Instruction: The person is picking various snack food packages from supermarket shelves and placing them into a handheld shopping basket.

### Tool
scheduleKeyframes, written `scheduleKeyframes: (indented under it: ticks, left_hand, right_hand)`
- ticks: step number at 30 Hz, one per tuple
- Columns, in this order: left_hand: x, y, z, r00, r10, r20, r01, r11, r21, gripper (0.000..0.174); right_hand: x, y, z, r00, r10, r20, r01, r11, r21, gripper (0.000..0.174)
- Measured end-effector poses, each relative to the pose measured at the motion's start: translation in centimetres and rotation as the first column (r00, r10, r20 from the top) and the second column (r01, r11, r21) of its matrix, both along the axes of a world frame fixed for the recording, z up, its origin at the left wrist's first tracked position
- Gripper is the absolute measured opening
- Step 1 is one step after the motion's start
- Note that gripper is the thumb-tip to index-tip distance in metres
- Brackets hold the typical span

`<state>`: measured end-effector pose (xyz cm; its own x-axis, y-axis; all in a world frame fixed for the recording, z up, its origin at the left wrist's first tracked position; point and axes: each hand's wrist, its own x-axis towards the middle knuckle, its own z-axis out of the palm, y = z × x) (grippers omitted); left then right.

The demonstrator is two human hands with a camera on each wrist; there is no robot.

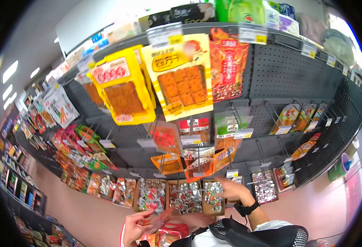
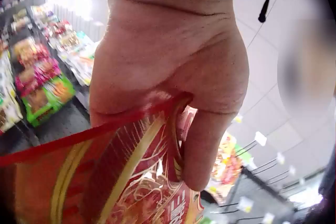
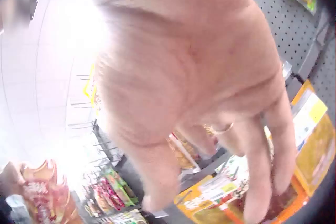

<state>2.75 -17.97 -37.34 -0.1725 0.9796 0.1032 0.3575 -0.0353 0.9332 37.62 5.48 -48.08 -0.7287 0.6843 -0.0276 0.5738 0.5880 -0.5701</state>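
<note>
left hand [image 2: 168, 77] pinches a red snack packet [image 2: 136, 182], held low near the body. right hand [image 1: 230, 188], fingers spread and empty, reaches toward the orange hanging packets [image 1: 199, 166]. judged: picking stage; next calls for closing on one packet and lifting it off its hook.

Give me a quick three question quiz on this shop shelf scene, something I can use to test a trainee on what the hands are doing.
1. True or false: the right hand grips a packet.
2. What does the left hand hold? A) a red snack packet; B) a glass bottle; C) a price label.
3. Fill in the blank: the big hanging packet at the upper left of the pegboard rack is mainly ____ in colour.

Key: 1 false, its fingers are stretched out and hold nothing; 2 A; 3 yellow.
</note>
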Motion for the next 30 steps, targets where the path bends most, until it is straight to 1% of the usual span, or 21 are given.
scheduleKeyframes:
  ticks: [1,2,3,5,7,9,10,11,13,14,16,17,19,20,21,22,23,25,27,29,30]
  left_hand:
    - [1.9,1.9,2.6,0.997,-0.071,0.015,0.070,0.997,0.016,0.035]
    - [3.2,3.5,4.5,0.997,-0.079,-0.003,0.079,0.997,0.025,0.035]
    - [4.4,5.1,6.1,0.988,-0.150,-0.034,0.153,0.983,0.098,0.034]
    - [7.1,7.7,9.1,0.965,-0.262,-0.026,0.263,0.948,0.177,0.028]
    - [8.1,9.9,10.8,0.941,-0.336,-0.052,0.338,0.907,0.251,0.029]
    - [11.0,11.7,13.5,0.918,-0.373,-0.133,0.394,0.895,0.210,0.026]
    - [12.1,12.4,14.2,0.902,-0.414,-0.123,0.432,0.870,0.237,0.025]
    - [13.0,13.1,14.9,0.883,-0.455,-0.114,0.469,0.843,0.263,0.025]
    - [14.3,14.8,16.4,0.823,-0.519,-0.230,0.567,0.763,0.311,0.028]
    - [15.1,15.7,17.6,0.807,-0.542,-0.234,0.590,0.743,0.317,0.031]
    - [16.4,17.6,19.1,0.778,-0.588,-0.221,0.627,0.705,0.331,0.036]
    - [17.0,18.5,19.7,0.765,-0.611,-0.203,0.641,0.688,0.340,0.038]
    - [18.8,19.4,21.1,0.788,-0.563,-0.249,0.615,0.706,0.350,0.015]
    - [19.8,20.2,21.1,0.802,-0.520,-0.294,0.596,0.664,0.451,0.017]
    - [20.8,21.0,21.3,0.817,-0.471,-0.333,0.574,0.610,0.546,0.023]
    - [20.6,21.2,22.4,0.783,-0.382,-0.491,0.613,0.607,0.506,0.035]
    - [21.2,21.4,22.9,0.825,-0.379,-0.418,0.561,0.628,0.538,0.019]
    - [22.4,21.8,24.6,0.859,-0.205,-0.468,0.483,0.626,0.612,0.021]
    - [23.6,22.8,27.0,0.853,0.131,-0.505,0.423,0.393,0.817,0.036]
    - [22.3,24.3,29.8,0.545,0.616,-0.569,0.548,0.251,0.798,0.044]
    - [22.0,25.2,30.5,0.541,0.620,-0.569,0.547,0.255,0.798,0.044]
  right_hand:
    - [-0.3,0.0,-0.9,0.966,0.169,-0.195,-0.157,0.985,0.078,0.091]
    - [-0.9,-0.8,2.5,0.973,0.131,-0.190,-0.166,0.969,-0.184,0.096]
    - [-1.5,-1.8,6.2,0.979,0.098,-0.177,-0.167,0.886,-0.433,0.101]
    - [-1.1,-2.7,5.7,0.940,0.121,-0.318,-0.241,0.897,-0.371,0.101]
    - [-1.5,-3.1,5.9,0.909,0.079,-0.410,-0.198,0.945,-0.259,0.094]
    - [0.3,-2.7,5.5,0.871,0.002,-0.492,-0.150,0.954,-0.260,0.086]
    - [1.3,-2.5,5.4,0.828,-0.059,-0.557,-0.110,0.958,-0.265,0.079]
    - [2.0,-3.1,6.5,0.790,-0.149,-0.594,-0.032,0.959,-0.283,0.063]
    - [3.5,-3.3,5.1,0.791,-0.241,-0.562,-0.057,0.886,-0.459,0.055]
    - [4.0,-3.4,5.4,0.792,-0.250,-0.557,-0.050,0.883,-0.467,0.055]
    - [4.7,-3.7,6.6,0.776,-0.041,-0.630,-0.091,0.980,-0.177,0.045]
    - [4.9,-4.0,6.9,0.777,-0.043,-0.629,-0.090,0.980,-0.178,0.045]
    - [5.5,-4.5,7.4,0.625,-0.217,-0.750,-0.030,0.953,-0.301,0.031]
    - [6.2,-4.5,7.7,0.628,-0.212,-0.749,-0.036,0.953,-0.300,0.031]
    - [7.2,-4.3,8.1,0.603,-0.249,-0.758,0.056,0.961,-0.272,0.025]
    - [8.0,-4.2,8.8,0.570,-0.284,-0.771,0.147,0.958,-0.245,0.020]
    - [8.6,-4.1,9.9,0.534,-0.316,-0.784,0.237,0.946,-0.220,0.016]
    - [9.4,-3.7,11.9,0.439,-0.271,-0.857,0.325,0.937,-0.129,0.018]
    - [10.4,-3.5,14.5,0.441,-0.289,-0.850,0.375,0.920,-0.118,0.019]
    - [11.0,-2.6,16.1,0.454,-0.256,-0.854,0.404,0.913,-0.059,0.015]
    - [11.1,-2.0,16.6,0.466,-0.224,-0.856,0.440,0.898,0.004,0.012]
